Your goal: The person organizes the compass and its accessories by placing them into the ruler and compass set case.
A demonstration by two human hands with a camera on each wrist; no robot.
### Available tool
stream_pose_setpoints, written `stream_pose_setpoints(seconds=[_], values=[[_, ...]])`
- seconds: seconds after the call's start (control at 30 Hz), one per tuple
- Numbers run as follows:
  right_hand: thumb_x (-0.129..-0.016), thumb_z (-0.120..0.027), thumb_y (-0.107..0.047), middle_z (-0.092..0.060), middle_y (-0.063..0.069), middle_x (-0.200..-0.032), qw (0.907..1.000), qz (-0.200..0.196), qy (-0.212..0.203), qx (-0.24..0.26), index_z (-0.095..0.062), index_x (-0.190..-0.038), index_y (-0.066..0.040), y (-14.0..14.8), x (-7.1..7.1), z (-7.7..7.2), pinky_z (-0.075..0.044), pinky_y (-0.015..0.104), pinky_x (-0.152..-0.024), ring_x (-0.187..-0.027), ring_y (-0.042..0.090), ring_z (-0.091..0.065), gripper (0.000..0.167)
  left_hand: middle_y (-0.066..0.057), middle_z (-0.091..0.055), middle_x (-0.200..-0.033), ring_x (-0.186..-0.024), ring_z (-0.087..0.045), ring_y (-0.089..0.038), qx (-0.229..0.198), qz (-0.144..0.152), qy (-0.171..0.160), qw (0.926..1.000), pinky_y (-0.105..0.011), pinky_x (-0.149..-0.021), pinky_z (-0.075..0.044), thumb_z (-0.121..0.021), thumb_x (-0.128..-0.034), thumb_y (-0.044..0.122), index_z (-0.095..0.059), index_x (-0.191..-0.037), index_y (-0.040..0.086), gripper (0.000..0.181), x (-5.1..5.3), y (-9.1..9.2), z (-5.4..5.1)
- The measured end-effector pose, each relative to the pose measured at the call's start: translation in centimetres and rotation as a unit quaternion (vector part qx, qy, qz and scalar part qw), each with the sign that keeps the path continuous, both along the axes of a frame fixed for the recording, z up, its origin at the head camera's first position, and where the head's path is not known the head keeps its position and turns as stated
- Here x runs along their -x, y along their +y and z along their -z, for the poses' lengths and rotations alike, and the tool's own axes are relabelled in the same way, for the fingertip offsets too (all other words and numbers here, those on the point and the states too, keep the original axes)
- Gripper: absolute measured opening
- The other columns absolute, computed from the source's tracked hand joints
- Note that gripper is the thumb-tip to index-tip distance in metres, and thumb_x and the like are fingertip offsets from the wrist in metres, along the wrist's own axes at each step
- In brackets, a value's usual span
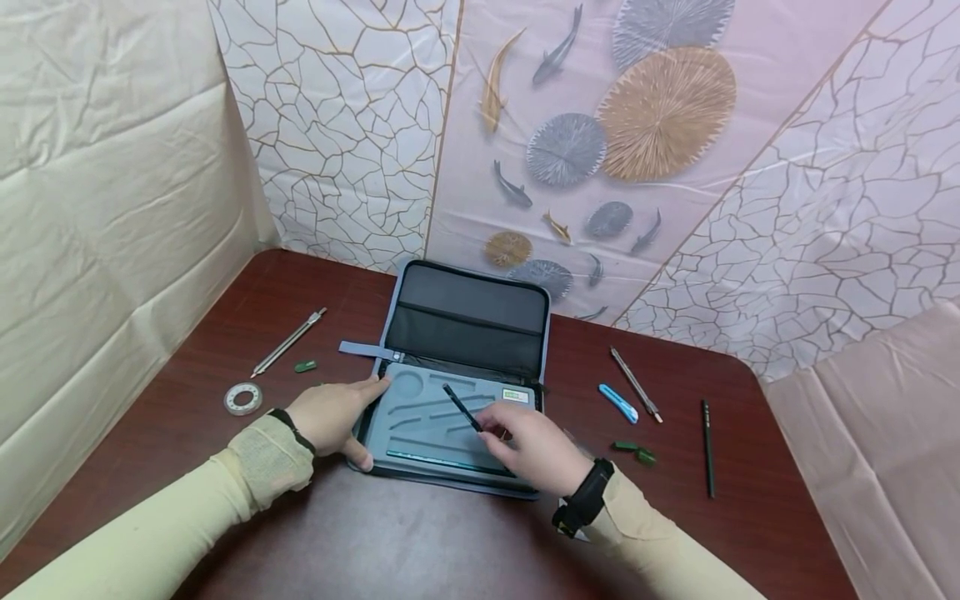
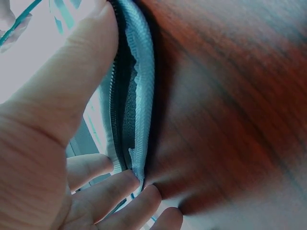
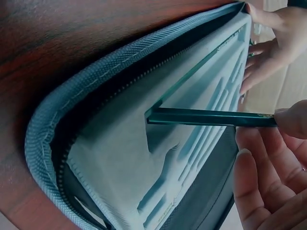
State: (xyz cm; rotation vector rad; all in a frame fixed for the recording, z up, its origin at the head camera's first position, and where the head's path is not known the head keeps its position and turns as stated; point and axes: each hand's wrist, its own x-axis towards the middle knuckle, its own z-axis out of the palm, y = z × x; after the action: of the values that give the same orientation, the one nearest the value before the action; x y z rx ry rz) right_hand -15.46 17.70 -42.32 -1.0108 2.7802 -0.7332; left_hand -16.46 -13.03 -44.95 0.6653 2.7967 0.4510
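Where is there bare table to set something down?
The table is bare between left sleeve and right sleeve, before the case, and between case and silver tool. Crowded: the case, with left hand and right hand at it, and around cutter and green bits.

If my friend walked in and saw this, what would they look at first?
Probably the open case, in the middle of the table. Next comes the right hand, holding a dark pencil over the case's grey tray, with the left hand at the case's left edge. Behind the table, gold and grey fish printed on the backdrop catch the eye too.
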Motion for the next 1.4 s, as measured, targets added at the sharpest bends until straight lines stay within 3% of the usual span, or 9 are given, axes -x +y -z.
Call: stream_pose_setpoints(seconds=[0.47,0.63,0.87,1.17,1.4], values=[[-0.097,-0.060,-0.016,-0.065,-0.007,-0.100,0.9954,-0.063,0.047,-0.056,-0.065,-0.113,-0.018,-1.9,0.0,1.4,-0.050,0.025,-0.075,-0.085,0.002,-0.057,0.017,-0.017,-0.036,-0.151,-0.118,-0.055,-0.035,0.007,-0.002,-0.007,0.9999,-0.044,-0.077,-0.051,-0.089,-0.0582,0.050,-0.032,-0.151,0.007,0.118,0.2,0.0,0.0],[-0.097,-0.058,-0.013,-0.067,-0.006,-0.106,0.9917,-0.073,0.080,-0.069,-0.065,-0.113,-0.019,-2.1,-0.1,2.2,-0.050,0.028,-0.082,-0.096,0.006,-0.061,0.019,-0.017,-0.037,-0.150,-0.116,-0.057,-0.035,0.009,-0.002,-0.004,1.0000,-0.044,-0.075,-0.052,-0.089,-0.0583,0.050,-0.032,-0.151,0.007,0.117,0.1,0.0,-0.2],[-0.095,-0.062,-0.011,-0.065,-0.006,-0.097,0.9862,-0.108,0.104,-0.070,-0.069,-0.111,-0.019,-2.1,-0.6,2.7,-0.050,0.024,-0.078,-0.091,0.006,-0.062,0.019,-0.018,-0.037,-0.150,-0.117,-0.056,-0.036,0.008,-0.001,-0.001,1.0000,-0.046,-0.078,-0.051,-0.089,-0.0584,0.051,-0.033,-0.151,0.007,0.117,0.1,0.0,-0.2],[-0.096,-0.062,-0.011,-0.063,-0.008,-0.094,0.9869,-0.109,0.094,-0.073,-0.072,-0.109,-0.020,-2.0,-1.0,3.1,-0.049,0.020,-0.074,-0.088,0.004,-0.060,0.019,-0.016,-0.037,-0.150,-0.118,-0.056,-0.034,0.008,-0.006,0.000,0.9999,-0.045,-0.078,-0.052,-0.088,-0.0587,0.052,-0.033,-0.151,0.007,0.116,0.1,0.0,0.1],[-0.095,-0.062,-0.008,-0.061,-0.007,-0.090,0.9829,-0.117,0.119,-0.078,-0.073,-0.110,-0.020,-2.0,-1.2,3.1,-0.048,0.019,-0.070,-0.084,0.005,-0.058,0.022,-0.016,-0.038,-0.150,-0.120,-0.054,-0.034,0.009,-0.006,-0.002,0.9999,-0.047,-0.082,-0.051,-0.089,-0.0590,0.051,-0.033,-0.151,0.007,0.116,0.1,0.0,0.0]])
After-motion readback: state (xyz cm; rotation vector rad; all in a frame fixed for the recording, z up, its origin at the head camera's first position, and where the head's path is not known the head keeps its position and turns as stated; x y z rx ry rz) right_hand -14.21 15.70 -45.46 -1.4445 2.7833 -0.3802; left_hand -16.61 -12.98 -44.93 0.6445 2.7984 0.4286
